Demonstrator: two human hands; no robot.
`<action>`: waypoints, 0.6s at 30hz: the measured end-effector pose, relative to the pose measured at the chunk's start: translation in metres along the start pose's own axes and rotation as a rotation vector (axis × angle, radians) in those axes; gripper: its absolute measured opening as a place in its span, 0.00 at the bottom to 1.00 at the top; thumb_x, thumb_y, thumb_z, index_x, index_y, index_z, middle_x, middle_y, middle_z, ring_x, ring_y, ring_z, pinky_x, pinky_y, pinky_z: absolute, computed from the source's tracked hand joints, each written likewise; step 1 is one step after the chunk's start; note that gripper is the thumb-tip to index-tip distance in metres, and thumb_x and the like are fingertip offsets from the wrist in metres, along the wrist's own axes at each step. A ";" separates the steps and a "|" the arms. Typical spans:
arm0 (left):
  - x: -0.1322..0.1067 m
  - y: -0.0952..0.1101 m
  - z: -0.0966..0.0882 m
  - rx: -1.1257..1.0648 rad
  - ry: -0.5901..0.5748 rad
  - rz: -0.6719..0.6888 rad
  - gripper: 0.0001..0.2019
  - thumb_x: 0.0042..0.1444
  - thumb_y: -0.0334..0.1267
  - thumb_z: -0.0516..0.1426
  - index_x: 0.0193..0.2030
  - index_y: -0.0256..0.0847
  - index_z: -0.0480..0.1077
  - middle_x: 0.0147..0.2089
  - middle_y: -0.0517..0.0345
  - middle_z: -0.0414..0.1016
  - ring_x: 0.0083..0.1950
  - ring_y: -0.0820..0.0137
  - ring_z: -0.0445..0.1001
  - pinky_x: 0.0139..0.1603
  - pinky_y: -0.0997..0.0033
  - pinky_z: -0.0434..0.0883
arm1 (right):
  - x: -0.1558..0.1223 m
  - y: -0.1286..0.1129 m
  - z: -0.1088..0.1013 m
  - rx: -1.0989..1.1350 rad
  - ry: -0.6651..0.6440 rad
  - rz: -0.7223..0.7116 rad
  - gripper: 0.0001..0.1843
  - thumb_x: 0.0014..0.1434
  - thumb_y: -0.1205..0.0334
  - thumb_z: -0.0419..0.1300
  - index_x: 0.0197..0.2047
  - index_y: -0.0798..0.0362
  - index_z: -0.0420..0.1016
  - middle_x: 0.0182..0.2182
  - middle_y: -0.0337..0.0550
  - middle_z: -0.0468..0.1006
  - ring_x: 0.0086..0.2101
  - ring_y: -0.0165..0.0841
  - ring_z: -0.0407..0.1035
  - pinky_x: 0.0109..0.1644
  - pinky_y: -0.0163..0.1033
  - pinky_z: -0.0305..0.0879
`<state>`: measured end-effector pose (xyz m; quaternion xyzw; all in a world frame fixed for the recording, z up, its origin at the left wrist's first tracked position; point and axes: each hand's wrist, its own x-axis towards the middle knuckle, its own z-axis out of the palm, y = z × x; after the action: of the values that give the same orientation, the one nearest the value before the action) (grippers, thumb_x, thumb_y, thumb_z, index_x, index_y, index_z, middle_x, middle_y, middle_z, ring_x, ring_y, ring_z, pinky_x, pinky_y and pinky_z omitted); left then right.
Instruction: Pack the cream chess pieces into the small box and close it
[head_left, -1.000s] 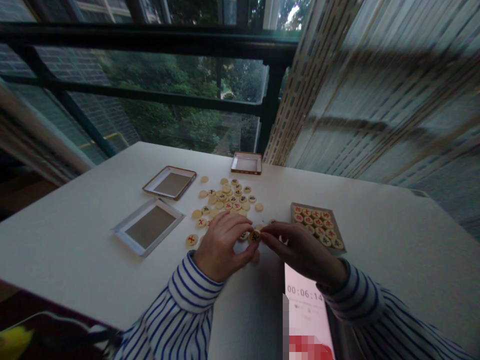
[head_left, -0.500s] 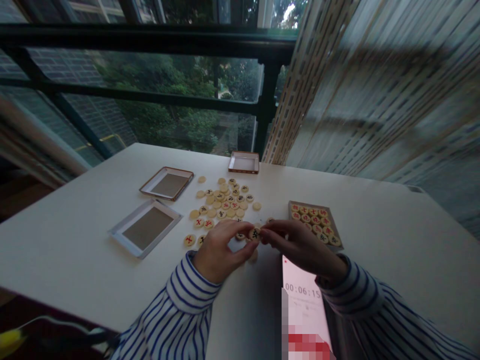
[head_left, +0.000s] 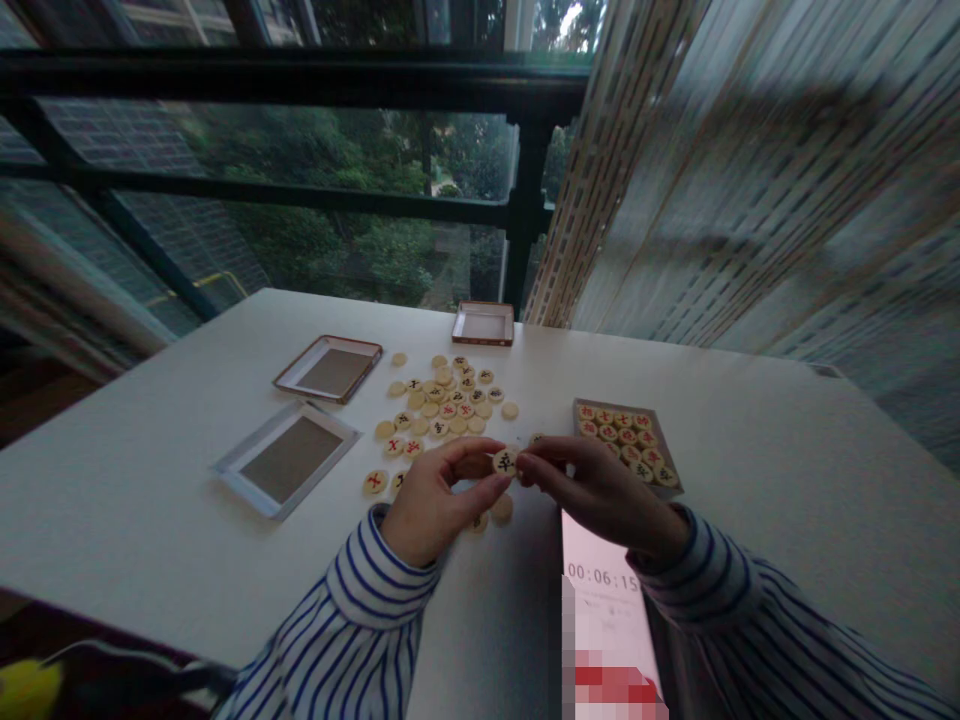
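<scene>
Between my two hands is a round Chinese chess piece (head_left: 505, 462) with a black character, its face turned towards me. My left hand (head_left: 442, 490) pinches it from the left between thumb and fingers. From the right, the fingertips of my right hand (head_left: 600, 490) are closed on its edge. Beyond my left hand lies a loose spread of wooden chess pieces (head_left: 448, 410), some showing red or black characters and others blank. Right of my right hand stands a shallow box (head_left: 667, 440) with rows of pieces, red characters at the back and black ones at the front, partly hidden by that hand.
A phone (head_left: 600, 540) showing a timer lies under my right wrist. At the left are a white tray (head_left: 225, 466) and a brown-rimmed lid (head_left: 279, 381). Another small tray (head_left: 483, 341) sits at the table's far edge, by the window. The white table (head_left: 135, 450) reaches both sides.
The held piece has turned slightly, so its black character faces me more fully. Both hands stay together around it; the view has shifted a little.
</scene>
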<state>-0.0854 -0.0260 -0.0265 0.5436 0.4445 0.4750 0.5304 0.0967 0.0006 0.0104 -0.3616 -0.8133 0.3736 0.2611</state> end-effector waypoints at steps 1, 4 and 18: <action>0.000 0.001 0.000 -0.026 -0.003 -0.020 0.16 0.46 0.37 0.62 0.42 0.36 0.69 0.36 0.52 0.77 0.38 0.68 0.76 0.43 0.64 0.72 | 0.000 0.000 0.000 -0.004 -0.002 0.001 0.15 0.62 0.58 0.50 0.31 0.57 0.73 0.24 0.39 0.73 0.26 0.26 0.65 0.30 0.32 0.58; 0.000 0.002 0.001 -0.087 -0.002 -0.064 0.16 0.45 0.36 0.63 0.42 0.36 0.69 0.35 0.53 0.77 0.37 0.69 0.76 0.42 0.67 0.72 | 0.000 0.001 0.001 -0.033 -0.005 -0.003 0.15 0.62 0.58 0.50 0.31 0.57 0.73 0.25 0.40 0.73 0.27 0.26 0.65 0.31 0.33 0.58; 0.006 0.000 0.003 -0.208 0.020 -0.065 0.13 0.43 0.32 0.64 0.36 0.37 0.67 0.30 0.60 0.76 0.33 0.74 0.75 0.36 0.76 0.71 | -0.002 0.002 0.000 -0.173 0.019 -0.057 0.13 0.61 0.61 0.50 0.33 0.56 0.73 0.24 0.38 0.72 0.25 0.24 0.62 0.30 0.32 0.55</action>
<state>-0.0817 -0.0209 -0.0259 0.4660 0.4157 0.5064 0.5946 0.0984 -0.0004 0.0086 -0.3631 -0.8500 0.2911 0.2470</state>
